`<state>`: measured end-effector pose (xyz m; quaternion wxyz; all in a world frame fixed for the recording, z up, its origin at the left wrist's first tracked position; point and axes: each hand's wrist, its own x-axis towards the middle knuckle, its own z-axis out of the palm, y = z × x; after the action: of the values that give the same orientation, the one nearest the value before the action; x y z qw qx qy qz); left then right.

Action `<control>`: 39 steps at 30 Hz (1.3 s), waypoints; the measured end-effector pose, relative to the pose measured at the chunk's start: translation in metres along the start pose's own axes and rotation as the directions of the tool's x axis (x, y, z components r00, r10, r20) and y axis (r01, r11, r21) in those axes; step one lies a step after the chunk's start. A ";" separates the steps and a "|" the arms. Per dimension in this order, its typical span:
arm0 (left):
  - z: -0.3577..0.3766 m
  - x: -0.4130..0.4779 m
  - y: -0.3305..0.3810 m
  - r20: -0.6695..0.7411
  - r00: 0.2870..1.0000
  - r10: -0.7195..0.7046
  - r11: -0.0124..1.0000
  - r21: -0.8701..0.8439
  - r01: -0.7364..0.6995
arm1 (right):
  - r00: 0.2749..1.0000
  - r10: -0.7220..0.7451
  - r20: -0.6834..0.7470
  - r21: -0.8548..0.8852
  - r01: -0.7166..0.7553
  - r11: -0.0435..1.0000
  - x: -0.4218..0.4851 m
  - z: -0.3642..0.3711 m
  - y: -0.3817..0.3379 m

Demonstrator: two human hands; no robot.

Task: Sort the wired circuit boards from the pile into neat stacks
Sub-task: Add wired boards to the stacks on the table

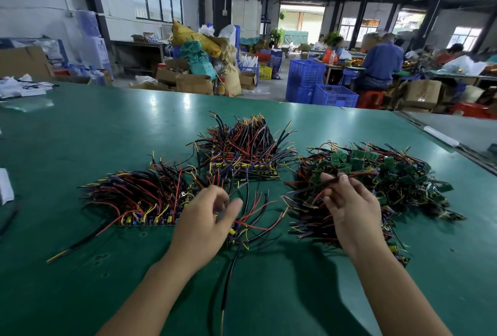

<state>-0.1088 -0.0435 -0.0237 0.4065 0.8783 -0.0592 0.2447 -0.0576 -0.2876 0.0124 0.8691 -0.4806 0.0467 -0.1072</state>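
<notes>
Two stacks, near stack [139, 201] and far stack [242, 153], left of one pile [390, 174]; one black wire [314, 187] in right hand [352, 209].

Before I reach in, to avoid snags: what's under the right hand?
The right hand pinches a black wire above the loose pile of green boards and tangled wires. What lies directly beneath the palm is covered.

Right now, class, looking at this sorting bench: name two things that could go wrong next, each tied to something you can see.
1. The right hand pinches wires tangled in the unsorted pile; lifting could drag neighbouring boards out and scatter them.
2. The near stack has long wires sprawling toward the left hand; a snag there may pull that neat stack askew.
</notes>
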 end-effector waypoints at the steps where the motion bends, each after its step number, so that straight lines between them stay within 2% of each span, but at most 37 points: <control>1: -0.001 -0.002 -0.003 0.102 0.995 0.005 0.996 0.083 -0.014 | 0.996 0.058 -0.070 0.051 -0.054 0.997 0.005 -0.004 0.001; 3: -0.002 -0.006 -0.007 0.265 0.964 0.008 0.977 0.203 -0.064 | 0.969 0.122 -0.214 0.119 -0.098 0.988 0.015 -0.013 0.002; 5: -0.003 -0.007 -0.010 0.311 0.950 0.009 0.964 0.250 -0.091 | 0.952 0.174 -0.252 0.166 -0.135 0.977 0.022 -0.020 0.002; 12: -0.003 -0.006 -0.012 0.321 0.946 -0.045 0.958 0.282 -0.050 | 0.928 0.357 -0.105 0.207 -0.330 0.921 0.017 -0.022 -0.009; 16: -0.006 -0.005 -0.012 0.284 0.958 -0.045 0.962 0.272 -0.036 | 0.930 0.349 -0.118 0.218 -0.319 0.923 0.001 -0.015 -0.013; 17: -0.008 -0.005 -0.010 0.262 0.965 -0.033 0.967 0.253 -0.035 | 0.934 0.333 -0.129 0.164 -0.311 0.936 -0.007 -0.011 -0.009; 19: -0.009 -0.005 -0.006 0.213 0.977 -0.006 0.983 0.180 -0.033 | 0.973 0.217 -0.076 -0.108 -0.224 0.969 -0.023 -0.001 0.004; 21: -0.011 -0.004 -0.001 0.128 0.991 0.033 0.995 0.086 -0.044 | 0.999 0.031 0.029 -0.409 -0.017 0.913 -0.040 0.011 0.018; 22: -0.012 -0.004 0.001 0.081 0.995 0.058 0.997 0.049 -0.062 | 0.988 -0.084 0.128 -0.563 0.142 0.814 -0.047 0.015 0.024; 23: -0.012 -0.004 0.004 0.037 0.995 0.088 0.996 0.029 -0.089 | 0.942 -0.191 0.276 -0.680 0.332 0.653 -0.052 0.018 0.029; 24: -0.013 -0.004 0.008 -0.006 0.992 0.123 0.992 0.020 -0.123 | 0.873 -0.231 0.429 -0.722 0.485 0.493 -0.054 0.020 0.035; 25: -0.013 -0.004 0.012 -0.046 0.985 0.165 0.986 0.021 -0.164 | 0.804 -0.227 0.550 -0.710 0.593 0.381 -0.056 0.020 0.040; 26: -0.013 -0.004 0.015 -0.076 0.975 0.207 0.978 0.029 -0.205 | 0.776 -0.167 0.608 -0.694 0.622 0.364 -0.059 0.022 0.042; 29: -0.012 -0.003 0.021 -0.112 0.953 0.281 0.959 0.063 -0.276 | 0.808 -0.069 0.586 -0.626 0.505 0.594 -0.061 0.024 0.046; 30: -0.012 -0.002 0.021 -0.128 0.947 0.296 0.955 0.066 -0.289 | 0.823 -0.009 0.568 -0.597 0.419 0.684 -0.058 0.024 0.044; 32: -0.012 0.000 0.023 -0.165 0.932 0.322 0.947 0.061 -0.316 | 0.801 0.183 0.570 -0.539 0.196 0.819 -0.050 0.022 0.037; 33: -0.011 0.001 0.025 -0.184 0.925 0.332 0.943 0.055 -0.328 | 0.778 0.256 0.573 -0.537 0.121 0.835 -0.048 0.021 0.034; 34: -0.011 0.002 0.027 -0.199 0.919 0.340 0.940 0.049 -0.337 | 0.754 0.271 0.598 -0.542 0.131 0.830 -0.046 0.020 0.032; 35: -0.010 0.003 0.029 -0.209 0.915 0.345 0.938 0.042 -0.344 | 0.751 0.237 0.617 -0.583 0.233 0.778 -0.046 0.019 0.031; 37: -0.010 0.005 0.034 -0.208 0.912 0.354 0.934 0.023 -0.357 | 0.725 0.163 0.669 -0.647 0.460 0.608 -0.047 0.018 0.034; 39: -0.009 0.007 0.038 -0.195 0.915 0.352 0.933 0.000 -0.359 | 0.716 0.104 0.690 -0.637 0.534 0.557 -0.052 0.020 0.036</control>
<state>-0.1179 -0.0611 0.0103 0.3746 0.8178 -0.1825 0.3970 -0.0990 -0.2407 -0.0089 0.4881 -0.8252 -0.2842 -0.0117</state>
